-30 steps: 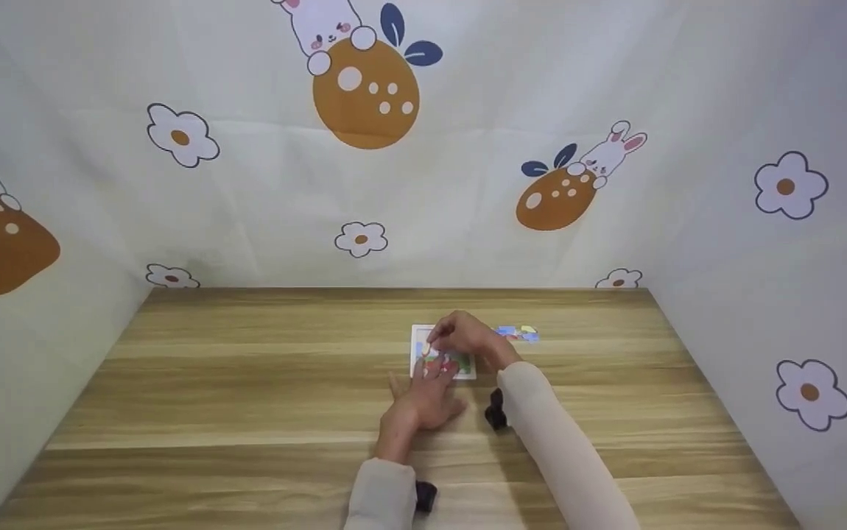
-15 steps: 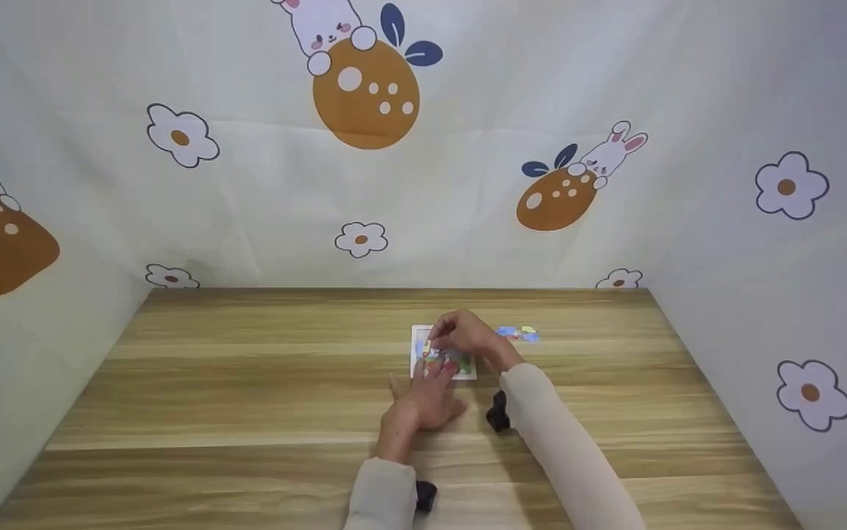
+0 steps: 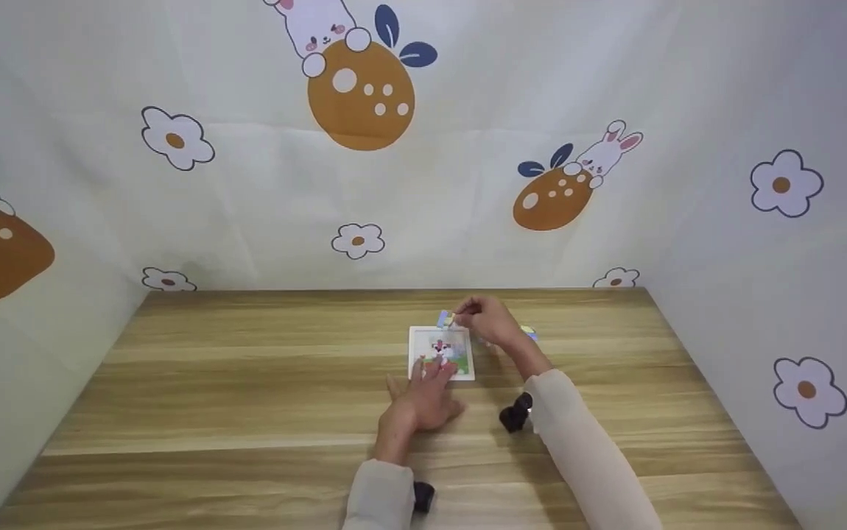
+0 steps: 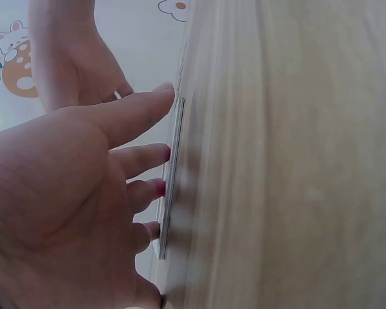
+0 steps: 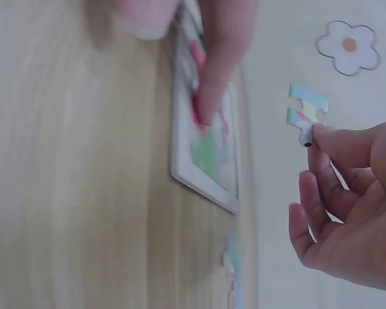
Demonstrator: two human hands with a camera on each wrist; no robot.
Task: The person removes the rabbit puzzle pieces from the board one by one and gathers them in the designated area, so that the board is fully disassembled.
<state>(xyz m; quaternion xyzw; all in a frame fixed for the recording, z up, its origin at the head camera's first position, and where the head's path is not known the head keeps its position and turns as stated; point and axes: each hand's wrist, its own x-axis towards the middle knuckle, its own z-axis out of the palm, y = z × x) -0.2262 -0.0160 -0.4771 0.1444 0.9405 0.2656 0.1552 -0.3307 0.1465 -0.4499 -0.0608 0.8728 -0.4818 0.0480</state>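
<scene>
A white-framed jigsaw puzzle [image 3: 411, 353] with an animal picture lies on the wooden table. My left hand [image 3: 423, 403] is spread over its near part, fingertips resting on the picture; the left wrist view shows these fingers straight against the board's face. Just beyond the far edge, my right hand [image 3: 496, 324] pinches a jigsaw piece [image 5: 307, 109] between thumb and index finger, its other fingers loosely bent. The piece is light blue, yellow and white with a dark spot, and is held up above the table. In the head view, the upper part of the picture area looks pale.
More jigsaw pieces [image 3: 530, 335] lie right of the board, partly hidden behind the right hand and wrist. Bare wood [image 3: 247, 383] surrounds the board. A patterned curtain [image 3: 261, 191] rises behind the table's back edge. Black wrist devices [image 3: 515, 414] sit under both sleeves.
My right hand has moved from over the board up and to the right, lifting the jigsaw piece out past the far edge. The left hand has stayed in place.
</scene>
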